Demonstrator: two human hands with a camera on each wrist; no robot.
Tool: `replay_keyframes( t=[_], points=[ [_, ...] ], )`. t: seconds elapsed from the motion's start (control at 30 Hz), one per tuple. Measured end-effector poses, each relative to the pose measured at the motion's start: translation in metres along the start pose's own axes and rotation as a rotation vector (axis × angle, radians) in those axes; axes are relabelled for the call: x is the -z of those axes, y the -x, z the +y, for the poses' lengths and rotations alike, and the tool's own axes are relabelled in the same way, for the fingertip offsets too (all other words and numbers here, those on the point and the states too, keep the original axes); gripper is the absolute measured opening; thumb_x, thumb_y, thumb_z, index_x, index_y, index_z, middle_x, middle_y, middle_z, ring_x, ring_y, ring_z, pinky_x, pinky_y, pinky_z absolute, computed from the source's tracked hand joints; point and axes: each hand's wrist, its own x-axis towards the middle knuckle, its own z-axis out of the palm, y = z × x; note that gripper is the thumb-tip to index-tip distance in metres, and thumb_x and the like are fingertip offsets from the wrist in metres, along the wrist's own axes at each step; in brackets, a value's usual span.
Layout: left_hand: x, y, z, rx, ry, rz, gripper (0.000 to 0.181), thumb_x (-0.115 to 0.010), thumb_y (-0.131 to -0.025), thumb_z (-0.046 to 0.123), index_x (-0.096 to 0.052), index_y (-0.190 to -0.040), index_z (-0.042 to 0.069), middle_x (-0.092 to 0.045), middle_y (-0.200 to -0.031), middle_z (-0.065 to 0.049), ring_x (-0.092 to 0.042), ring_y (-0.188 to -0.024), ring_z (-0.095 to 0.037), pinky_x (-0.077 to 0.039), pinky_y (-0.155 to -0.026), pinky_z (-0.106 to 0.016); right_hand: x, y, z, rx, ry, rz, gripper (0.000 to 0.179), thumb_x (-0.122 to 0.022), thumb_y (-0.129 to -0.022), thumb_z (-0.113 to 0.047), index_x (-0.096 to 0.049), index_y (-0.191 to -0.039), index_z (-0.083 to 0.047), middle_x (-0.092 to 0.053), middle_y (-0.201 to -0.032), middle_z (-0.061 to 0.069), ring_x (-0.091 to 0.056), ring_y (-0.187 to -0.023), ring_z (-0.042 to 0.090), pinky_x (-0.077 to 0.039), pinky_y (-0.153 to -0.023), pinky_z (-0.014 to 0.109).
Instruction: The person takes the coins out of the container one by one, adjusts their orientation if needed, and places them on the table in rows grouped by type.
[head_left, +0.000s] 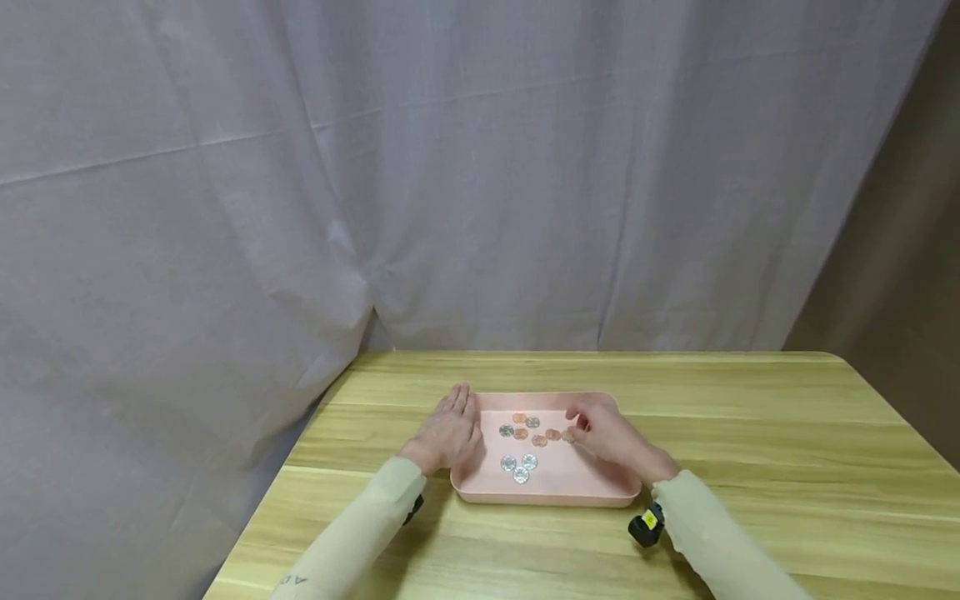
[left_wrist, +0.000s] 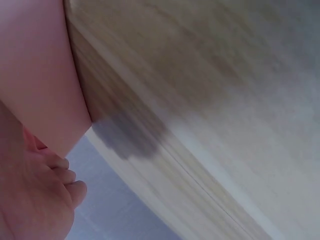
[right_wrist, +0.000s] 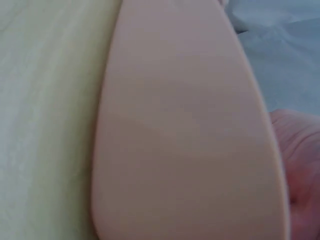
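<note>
A shallow pink tray [head_left: 555,492] holds several copper and silver coins. My left hand [head_left: 447,429] rests on the tray's left rim with its fingers extended; its curved fingertips also show beside the tray wall [left_wrist: 40,65] in the left wrist view. Inside the tray at the right, my right hand [head_left: 607,432] is bent over a copper coin [head_left: 567,436], with the thumb tip at the coin and a gap between thumb and index finger. Next to that lies another copper coin [head_left: 552,434]. The tray wall [right_wrist: 185,120] hides most of the right hand [right_wrist: 302,165] in the right wrist view.
Three silver coins [head_left: 521,475] form a cluster near the tray's front. Mixed copper and silver coins [head_left: 521,434] lie toward the back. Under the tray is a wood-grain table [head_left: 750,433], with a grey curtain [head_left: 487,208] hanging behind it.
</note>
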Motion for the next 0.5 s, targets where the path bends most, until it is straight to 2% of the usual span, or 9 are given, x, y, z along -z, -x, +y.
replay_keyframes(
  t=[0.13,0.27,0.5],
  points=[
    [-0.0003,-0.0012,-0.001,-0.011,-0.011,-0.003,0.062,-0.024,-0.105,0.034,-0.02,-0.154,-0.004,-0.016,-0.163,-0.022,-0.015,-0.152,-0.034,-0.021,-0.125,-0.044,-0.0049,0.0016,-0.0008,-0.047,0.088,-0.028,0.022,-0.068,-0.088,-0.011,-0.068,-0.107,-0.001,-0.063,-0.082,0.002,-0.054,-0.071,0.013,-0.047,-0.063,0.025],
    [-0.0008,-0.0022,-0.0011,-0.015,-0.011,-0.008,0.062,-0.023,-0.105,0.035,-0.02,-0.154,-0.003,-0.014,-0.163,-0.021,-0.014,-0.152,-0.033,-0.02,-0.125,-0.044,-0.0082,0.0028,-0.0002,-0.068,0.172,-0.044,0.025,-0.07,-0.089,-0.018,-0.071,-0.111,-0.006,-0.065,-0.081,-0.002,-0.054,-0.068,0.011,-0.046,-0.062,0.025],
    [0.0,-0.0029,0.0007,-0.003,-0.011,-0.005,0.062,-0.023,-0.105,0.034,-0.02,-0.154,-0.003,-0.016,-0.163,-0.022,-0.015,-0.152,-0.033,-0.02,-0.126,-0.043,-0.0112,0.0024,0.0009,-0.021,0.284,-0.028,0.019,-0.07,-0.089,-0.02,-0.073,-0.107,-0.012,-0.064,-0.077,-0.006,-0.051,-0.065,0.01,-0.043,-0.061,0.027]
  ],
)
